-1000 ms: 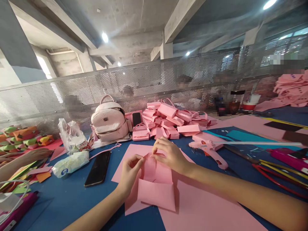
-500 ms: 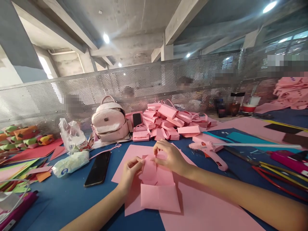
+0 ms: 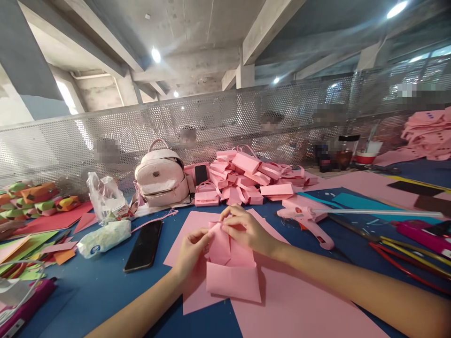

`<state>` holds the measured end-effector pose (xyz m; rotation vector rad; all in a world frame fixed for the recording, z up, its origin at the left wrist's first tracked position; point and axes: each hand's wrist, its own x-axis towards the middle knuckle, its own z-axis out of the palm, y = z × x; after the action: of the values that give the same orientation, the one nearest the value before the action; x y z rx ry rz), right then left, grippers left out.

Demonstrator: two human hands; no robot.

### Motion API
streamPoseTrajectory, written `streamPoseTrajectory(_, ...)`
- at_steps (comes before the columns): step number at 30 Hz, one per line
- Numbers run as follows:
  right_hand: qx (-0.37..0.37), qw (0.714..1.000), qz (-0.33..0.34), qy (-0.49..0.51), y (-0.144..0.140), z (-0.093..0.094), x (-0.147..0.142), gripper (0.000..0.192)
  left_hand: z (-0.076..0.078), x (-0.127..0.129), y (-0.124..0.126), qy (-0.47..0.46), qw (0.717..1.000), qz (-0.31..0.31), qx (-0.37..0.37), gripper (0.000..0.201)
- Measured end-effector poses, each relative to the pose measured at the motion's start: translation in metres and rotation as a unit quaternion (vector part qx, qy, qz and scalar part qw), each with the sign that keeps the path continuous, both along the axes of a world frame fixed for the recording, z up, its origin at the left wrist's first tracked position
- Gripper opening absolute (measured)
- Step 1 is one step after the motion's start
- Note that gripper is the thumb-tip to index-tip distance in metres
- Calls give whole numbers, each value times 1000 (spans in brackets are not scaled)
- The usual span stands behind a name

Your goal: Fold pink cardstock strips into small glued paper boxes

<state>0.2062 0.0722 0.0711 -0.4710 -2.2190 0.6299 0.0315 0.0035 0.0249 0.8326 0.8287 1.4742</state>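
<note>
A folded pink paper piece [image 3: 232, 281] with a wide folded band along its near side lies over larger pink sheets [image 3: 292, 300] at the table's middle. My left hand [image 3: 193, 249] pinches the left edge of its upright flap between thumb and fingers. On the flap's top, my right hand [image 3: 246, 230] is closed with thumb and fingertips pressed on the paper. The flap bends between both hands. Some right fingers hide part of the top edge.
Behind the hands stand a heap of pink paper boxes [image 3: 246, 171] and a pale backpack [image 3: 160, 178]. A black phone [image 3: 144, 246] and a tissue pack [image 3: 104, 239] lie left. To the right are a pink glue gun [image 3: 306, 220] and scissors [image 3: 405, 260].
The right hand has shifted slightly left and its fingers have come down onto the flap's top edge. The flap is more bent, and the folded piece has moved slightly away from me.
</note>
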Motion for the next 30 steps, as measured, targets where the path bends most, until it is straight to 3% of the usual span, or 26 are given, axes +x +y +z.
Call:
streamPoseTrajectory(4,-19,999,25,34,3,4,5,29,1,0,0,14,1000,15,1,32)
streamPoseTrajectory(8,23,998,52,-1,6,8,6,21,-2,-4,3,26,1000,14,1,31)
streamPoseTrajectory(13,86,996,8,1,5,7,3,7,-7,-4,3,67,998,3,8,27)
streamPoseTrajectory(16,121,993,-4,-8,2,6,3,16,-5,-2,0,103,995,1,15,24)
streamPoseTrajectory(22,185,982,-17,-30,-3,7,5,17,2,0,-4,128,991,8,32,22)
streamPoseTrajectory(30,253,966,11,-49,-1,9,7,26,0,1,-4,129,991,11,39,21)
